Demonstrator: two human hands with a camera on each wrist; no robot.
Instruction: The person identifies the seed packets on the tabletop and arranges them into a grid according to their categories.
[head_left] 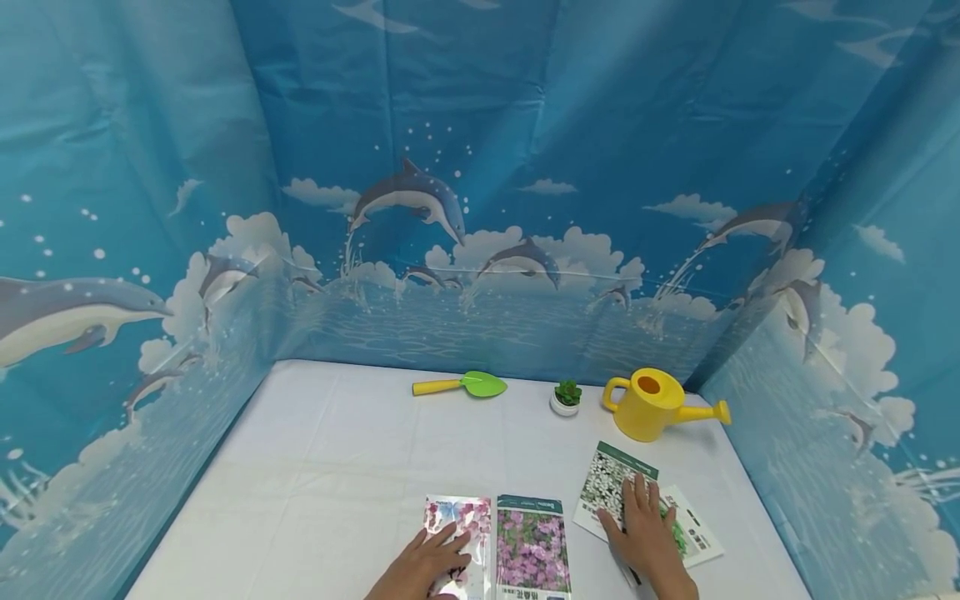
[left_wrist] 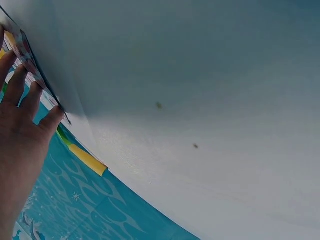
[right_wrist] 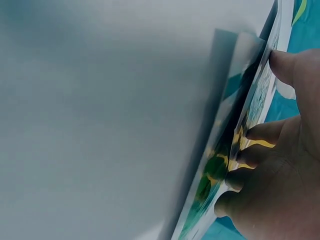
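While your left hand rests on the blossom-print packet at the near edge of view, its fingers lie spread across the packet's face, pinching nothing. Behind that packet, well apart at the far side of the white desk, lies the trowel, yellow handle left, green blade right. Next, pink-flower packet, flat, just beside the blossom one, untouched. Farther back, small succulent in a white pot, upright. Then white-flower packet, angled, partly over the green-leaf packet. Your right hand rests on the white-flower one, fingers spread; can't tell whether the little finger touches the green-leaf one. Behind them, yellow watering can stands upright, spout right. Dolphin-print curtain walls the back and both sides.
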